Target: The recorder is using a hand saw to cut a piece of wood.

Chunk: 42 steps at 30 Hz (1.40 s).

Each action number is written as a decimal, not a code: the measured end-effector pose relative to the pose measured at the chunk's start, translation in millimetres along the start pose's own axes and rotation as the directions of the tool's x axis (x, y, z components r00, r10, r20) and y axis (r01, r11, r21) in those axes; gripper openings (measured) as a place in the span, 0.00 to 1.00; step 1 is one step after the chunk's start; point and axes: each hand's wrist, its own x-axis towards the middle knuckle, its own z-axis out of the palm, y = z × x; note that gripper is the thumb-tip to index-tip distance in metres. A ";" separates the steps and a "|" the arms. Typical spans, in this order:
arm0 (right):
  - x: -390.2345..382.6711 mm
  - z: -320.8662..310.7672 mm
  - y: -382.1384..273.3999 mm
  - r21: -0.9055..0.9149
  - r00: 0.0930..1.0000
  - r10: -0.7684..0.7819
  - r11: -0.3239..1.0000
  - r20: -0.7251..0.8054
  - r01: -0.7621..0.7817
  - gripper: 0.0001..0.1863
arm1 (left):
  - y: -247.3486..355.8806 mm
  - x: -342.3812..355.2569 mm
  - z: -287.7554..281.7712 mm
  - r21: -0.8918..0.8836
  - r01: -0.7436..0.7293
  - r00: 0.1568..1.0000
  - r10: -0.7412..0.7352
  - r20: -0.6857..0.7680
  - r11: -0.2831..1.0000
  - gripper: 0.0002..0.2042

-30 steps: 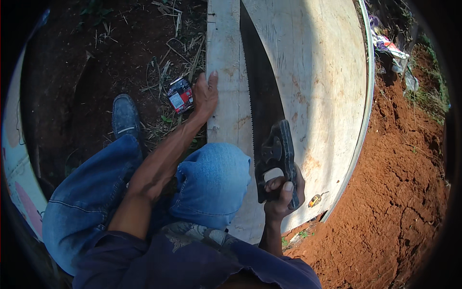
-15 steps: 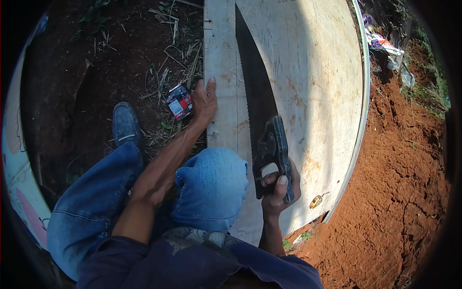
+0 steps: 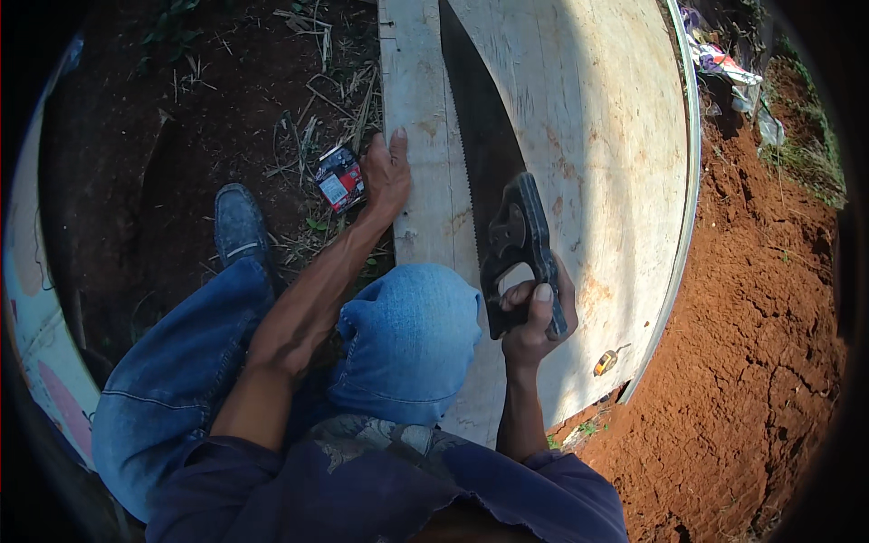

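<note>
Head view, the only one: the right hand [image 3: 534, 317] is wrapped around the dark handle of a handsaw [image 3: 493, 181], fingers curled shut through the grip opening with the thumb up along its side — a working grip that keeps the blade steady. The blade runs up and away from the person, its toothed edge on the left, lying along the line between a narrow strip and the wider part of a pale wooden board [image 3: 588, 136]. How deep the blade sits in the cut is hard to judge from above. The left hand [image 3: 387, 172] is pressed on the left strip of the board, fingers together and extended, palm down, holding nothing — apparently to hold the wood still. A knee in blue jeans [image 3: 412, 339] rests at the near end of the board, likely adding weight for the same reason. A blue shoe [image 3: 237, 226] stands on dark soil to the left. A small red and black packet [image 3: 339, 176] lies on the ground just beside the left hand. Red earth [image 3: 751, 362] borders the board on the right, and a small yellowish object [image 3: 605, 362] lies near its edge.
</note>
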 end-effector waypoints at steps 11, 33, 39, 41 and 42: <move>-35.7 -12.7 1.8 -0.148 0.997 -0.070 0.987 -0.017 0.067 0.22 | 1.2 3.1 -4.2 0.043 0.019 0.999 -0.021 0.028 0.999 0.27; 140.0 84.1 61.6 -0.089 0.979 -0.201 0.976 -0.031 0.197 0.17 | 4.2 1.5 18.6 0.053 0.012 0.999 -0.014 0.045 0.999 0.29; -3.8 -3.7 23.2 -0.141 0.995 -0.101 0.985 -0.020 0.097 0.21 | 11.5 -2.6 -2.8 0.022 0.036 0.999 -0.036 0.033 0.999 0.27; 10.6 21.6 20.1 -0.012 0.997 -0.070 0.997 0.024 0.070 0.20 | -6.5 8.4 -18.5 0.119 -0.003 0.999 0.007 -0.032 0.993 0.27; 6.1 21.3 13.6 -0.004 0.999 -0.043 0.999 0.025 0.043 0.20 | -2.1 7.8 -19.9 0.109 0.001 1.000 0.001 -0.012 0.994 0.27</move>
